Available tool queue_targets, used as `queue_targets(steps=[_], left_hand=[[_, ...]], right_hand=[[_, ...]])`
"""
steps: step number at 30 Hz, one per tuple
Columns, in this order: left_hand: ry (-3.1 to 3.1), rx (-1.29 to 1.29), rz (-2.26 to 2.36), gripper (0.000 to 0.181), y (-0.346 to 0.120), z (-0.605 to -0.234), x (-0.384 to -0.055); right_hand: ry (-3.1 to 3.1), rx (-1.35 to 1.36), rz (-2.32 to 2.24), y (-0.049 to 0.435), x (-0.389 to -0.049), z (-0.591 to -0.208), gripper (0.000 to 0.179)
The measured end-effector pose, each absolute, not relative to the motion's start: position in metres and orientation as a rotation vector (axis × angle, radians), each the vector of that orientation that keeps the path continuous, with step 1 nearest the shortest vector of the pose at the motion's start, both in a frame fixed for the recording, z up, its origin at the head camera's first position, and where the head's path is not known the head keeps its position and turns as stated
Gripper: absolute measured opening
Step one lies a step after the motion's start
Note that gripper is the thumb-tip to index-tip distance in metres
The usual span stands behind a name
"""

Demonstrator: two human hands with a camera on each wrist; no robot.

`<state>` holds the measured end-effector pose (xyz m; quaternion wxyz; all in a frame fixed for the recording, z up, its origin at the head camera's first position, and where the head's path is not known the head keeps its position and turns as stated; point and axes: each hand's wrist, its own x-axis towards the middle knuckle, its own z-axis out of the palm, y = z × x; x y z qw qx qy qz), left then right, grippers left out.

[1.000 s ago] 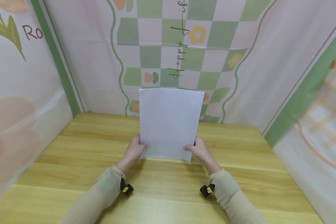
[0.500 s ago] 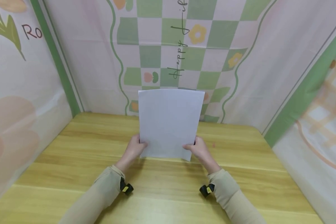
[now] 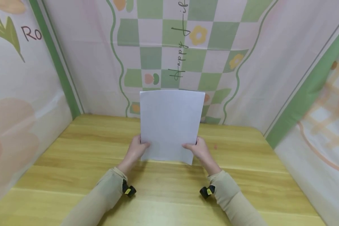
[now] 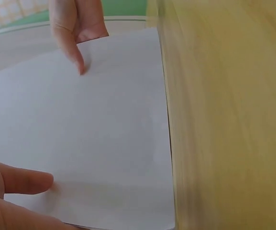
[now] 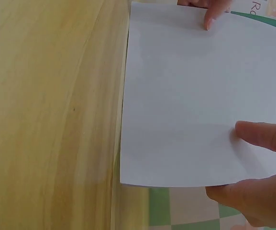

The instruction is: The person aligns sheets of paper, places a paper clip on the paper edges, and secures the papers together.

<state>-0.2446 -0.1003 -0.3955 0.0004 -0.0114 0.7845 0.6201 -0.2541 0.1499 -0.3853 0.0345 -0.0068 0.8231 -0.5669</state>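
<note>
Blank white paper point(image 3: 170, 122) stands upright at the middle of the wooden table, its top edge slightly bowed. Whether it is one sheet or a stack, I cannot tell. My left hand point(image 3: 136, 148) grips its left edge low down, thumb on the near face and fingers behind. On the opposite edge my right hand point(image 3: 199, 148) pinches it the same way. Both wrist views show the paper point(image 4: 99, 124) close up, with its lower edge at or just above the table point(image 5: 51, 115); the fingers behind it are mostly hidden.
The wooden tabletop point(image 3: 169, 194) spreads around the hands. A patterned cloth point(image 3: 175, 56) with green checks hangs behind it, and more cloth walls stand at left and right. Small black wrist cameras point(image 3: 129, 191) sit by the sleeves.
Almost nothing differs. The paper stays upright between both hands, with only a tiny shift of its edges and of the head view.
</note>
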Motion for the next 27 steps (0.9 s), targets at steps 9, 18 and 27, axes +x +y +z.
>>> queue_targets(steps=[9,18,27], left_hand=[[2.392,-0.052,2.077,0.049,-0.0936,-0.3924,-0.2427],[2.406,-0.049,2.109,0.050,-0.0916,-0.3891,-0.2439],[2.427,-0.017,2.101,0.047,-0.0923,-0.3900,-0.2437]], right_hand=[[2.503,-0.020,-1.847,0.1450,-0.2554,-0.3852,0.052],[2.498,0.052,-1.884,0.1424,-0.2552,-0.3821,0.054],[2.495,0.038,-1.935,0.1423,-0.2539,-0.3811,0.055]])
